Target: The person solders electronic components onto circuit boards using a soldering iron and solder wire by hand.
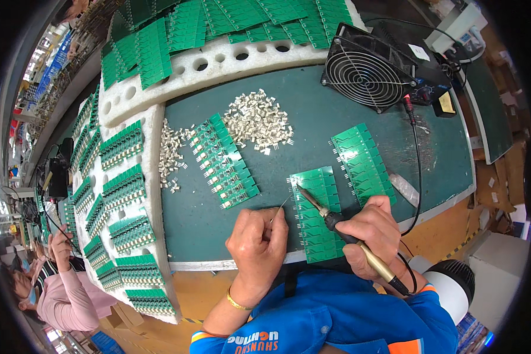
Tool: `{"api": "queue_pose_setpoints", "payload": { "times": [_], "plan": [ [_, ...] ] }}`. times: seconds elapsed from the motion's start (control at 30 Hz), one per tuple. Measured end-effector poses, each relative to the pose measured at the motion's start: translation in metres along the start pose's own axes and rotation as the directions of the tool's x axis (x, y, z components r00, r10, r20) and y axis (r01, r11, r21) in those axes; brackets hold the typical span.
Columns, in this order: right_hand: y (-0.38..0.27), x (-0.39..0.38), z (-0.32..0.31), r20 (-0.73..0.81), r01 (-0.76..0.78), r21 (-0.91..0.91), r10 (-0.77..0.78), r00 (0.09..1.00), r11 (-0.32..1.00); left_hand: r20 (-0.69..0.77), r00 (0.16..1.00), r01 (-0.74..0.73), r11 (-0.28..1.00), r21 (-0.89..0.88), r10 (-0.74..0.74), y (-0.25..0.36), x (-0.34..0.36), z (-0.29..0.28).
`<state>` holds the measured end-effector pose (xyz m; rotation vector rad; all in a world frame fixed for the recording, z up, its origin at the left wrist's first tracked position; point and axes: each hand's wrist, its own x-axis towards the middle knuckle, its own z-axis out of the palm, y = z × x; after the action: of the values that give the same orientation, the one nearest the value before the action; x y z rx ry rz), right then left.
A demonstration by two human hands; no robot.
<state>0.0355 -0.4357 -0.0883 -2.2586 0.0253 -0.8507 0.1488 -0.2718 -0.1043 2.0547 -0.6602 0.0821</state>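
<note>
My right hand [373, 236] is closed around a soldering iron [376, 264] with a dark grip and a brass-coloured handle. The iron's tip touches or sits just above the upper left edge of a green circuit board [311, 227]. Pins stick out along that board's left side. My left hand [257, 241] pinches a thin solder wire [281, 207] whose end points toward the same edge, close to the tip. To the right lies a second green circuit board [360, 158], partly behind my right hand. Further left is a board with white connectors [223, 162] in a row.
Small white connectors [259, 121] are heaped at mid-table, with more beside a white foam tray [159, 127] of populated boards. Bare boards [153, 53] cover the foam at the back. A black fan [369, 68] and a cable stand back right. Another person [71, 295] sits at left.
</note>
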Motion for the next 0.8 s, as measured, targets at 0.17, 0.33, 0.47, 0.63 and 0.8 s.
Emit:
{"api": "queue_pose_setpoints", "payload": {
  "times": [0.17, 0.33, 0.47, 0.63, 0.8],
  "plan": [
    [-0.001, 0.002, 0.000, 0.012, 0.001, 0.005, -0.001, 1.000, 1.000, -0.009, 1.000, -0.002, 1.000, -0.016, 0.002, 0.001, 0.001, -0.001],
    [0.000, 0.000, -0.004, 0.019, 0.001, -0.011, -0.001, 1.000, 1.000, -0.008, 1.000, 0.005, 1.000, -0.020, -0.005, 0.002, 0.001, -0.001],
    [-0.002, -0.001, -0.012, 0.001, -0.006, -0.009, 0.006, 1.000, 1.000, 0.009, 1.000, 0.023, 1.000, -0.019, -0.023, 0.005, 0.001, -0.004],
    [0.000, -0.002, -0.021, 0.014, -0.010, 0.035, 0.009, 1.000, 0.999, 0.033, 0.999, 0.040, 0.998, -0.040, -0.039, 0.002, 0.001, -0.008],
    [0.009, -0.007, -0.020, 0.008, -0.007, 0.144, 0.006, 1.000, 0.989, 0.042, 0.995, 0.089, 0.991, -0.098, -0.085, -0.005, -0.007, -0.009]
  ]
}}
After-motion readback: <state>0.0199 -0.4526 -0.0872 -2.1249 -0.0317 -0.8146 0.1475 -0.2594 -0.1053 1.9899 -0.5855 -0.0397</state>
